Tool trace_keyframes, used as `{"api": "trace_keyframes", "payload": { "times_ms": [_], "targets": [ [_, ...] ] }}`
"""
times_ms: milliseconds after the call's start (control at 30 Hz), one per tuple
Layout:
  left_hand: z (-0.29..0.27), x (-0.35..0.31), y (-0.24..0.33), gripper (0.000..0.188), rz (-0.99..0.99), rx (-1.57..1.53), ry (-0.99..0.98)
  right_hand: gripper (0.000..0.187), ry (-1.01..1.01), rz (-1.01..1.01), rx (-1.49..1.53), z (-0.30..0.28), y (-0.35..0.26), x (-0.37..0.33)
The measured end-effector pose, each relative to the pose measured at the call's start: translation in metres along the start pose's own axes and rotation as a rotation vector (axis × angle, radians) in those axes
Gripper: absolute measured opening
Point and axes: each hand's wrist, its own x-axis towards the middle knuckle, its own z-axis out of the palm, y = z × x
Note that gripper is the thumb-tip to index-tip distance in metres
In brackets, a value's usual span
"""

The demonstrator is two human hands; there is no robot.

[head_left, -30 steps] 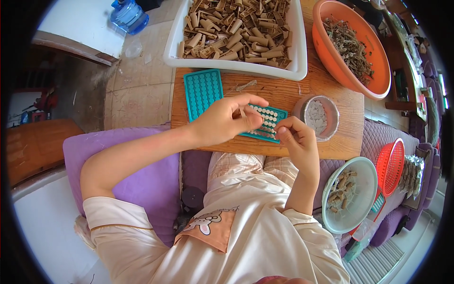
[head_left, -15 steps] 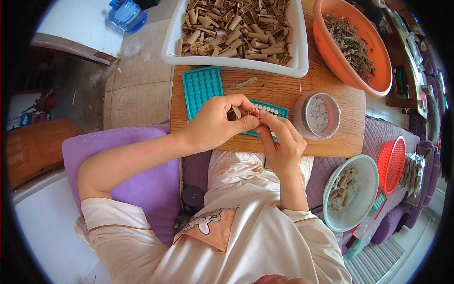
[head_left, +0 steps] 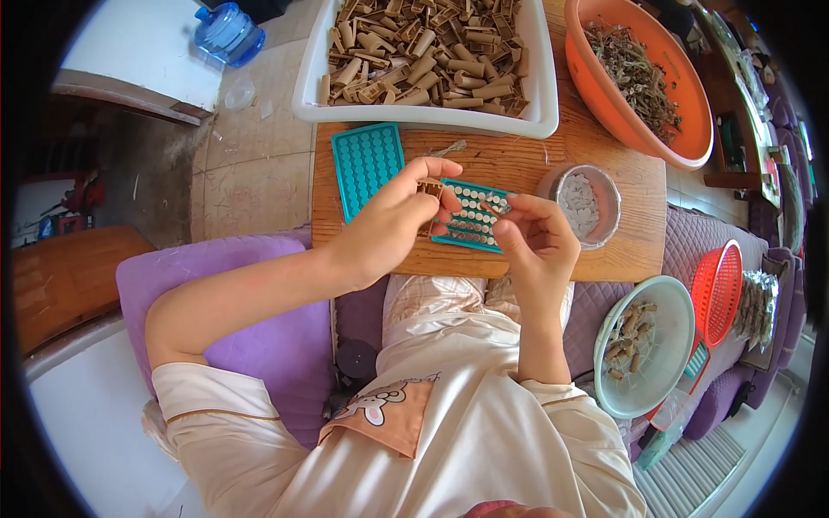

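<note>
My left hand (head_left: 384,226) is closed around a tan, trough-shaped plastic piece (head_left: 429,188) with small ribs along its open side. Between the thumb and forefinger of my right hand (head_left: 544,246) is a small, thin brown piece (head_left: 490,209), whose kind I cannot make out. Both hands are over a teal tray (head_left: 456,242) with rows of small round whitish discs, a few of them browner near its front edge. A second teal tray (head_left: 366,168), with round hollows, lies beyond my left hand. Right of the discs stands a round tub (head_left: 614,220) of white bits.
A white bin (head_left: 542,121) full of tan plastic pieces stands at the table's far side. Beside it is an orange basin (head_left: 596,129) of dry plant matter. On the right seat are a pale green basin (head_left: 682,363) and a red basket (head_left: 720,293). Some twine (head_left: 451,148) lies near the bin.
My hands were together at the tan piece and have drawn apart. The right one moved right, with the thin brown piece in its fingertips. More of the disc tray now shows between them.
</note>
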Motion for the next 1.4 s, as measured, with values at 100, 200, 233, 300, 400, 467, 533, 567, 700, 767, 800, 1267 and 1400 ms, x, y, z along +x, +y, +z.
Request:
{"api": "trace_keyframes", "payload": {
  "times_ms": [100,200,233,300,400,467,533,567,700,767,800,1267,1400],
  "targets": [
    [0.016,-0.005,0.006,0.024,0.081,0.161,0.067,0.021,-0.042,0.065,-0.014,-0.002,-0.003,-0.003],
    [0.018,-0.008,0.013,0.026,0.098,0.361,-0.029,0.019,-0.045,0.063,-0.026,0.002,-0.004,-0.007],
    [0.017,-0.008,0.013,0.028,0.081,0.292,-0.042,0.019,-0.042,0.064,-0.024,0.003,-0.003,-0.007],
    [0.017,-0.006,0.012,0.03,0.062,0.224,-0.057,0.017,0.057,-0.022,0.06,0.006,-0.001,-0.006],
    [0.017,-0.007,0.005,0.04,0.072,0.086,-0.025,0.015,0.1,0.005,0.165,0.013,-0.007,-0.007],
    [0.018,-0.008,0.003,0.043,0.172,0.219,-0.016,0.015,0.056,0.054,0.261,0.016,-0.009,-0.01],
    [0.015,-0.006,0.002,0.044,0.232,0.285,-0.025,0.016,-0.039,0.149,0.423,0.019,-0.011,-0.012],
    [0.014,-0.006,0.002,0.044,0.294,0.349,-0.032,0.016,-0.036,0.147,0.424,0.022,-0.01,-0.012],
    [0.013,-0.008,0.006,0.044,0.273,0.314,-0.032,0.019,-0.067,0.103,0.292,0.019,-0.002,-0.014],
    [0.014,-0.008,0.007,0.043,0.318,0.236,-0.068,0.017,-0.043,-0.09,-0.075,0.016,0.001,-0.014],
    [0.014,-0.009,0.007,0.043,0.318,0.236,-0.068,0.017,-0.042,-0.09,-0.075,0.017,-0.001,-0.014],
    [0.015,-0.011,0.01,0.037,0.234,0.266,-0.035,0.009,-0.151,0.22,0.492,0.018,-0.015,-0.013],
    [0.014,-0.01,0.011,0.038,0.258,0.299,-0.035,0.008,-0.2,0.283,0.56,0.015,-0.018,-0.013]
  ]
}}
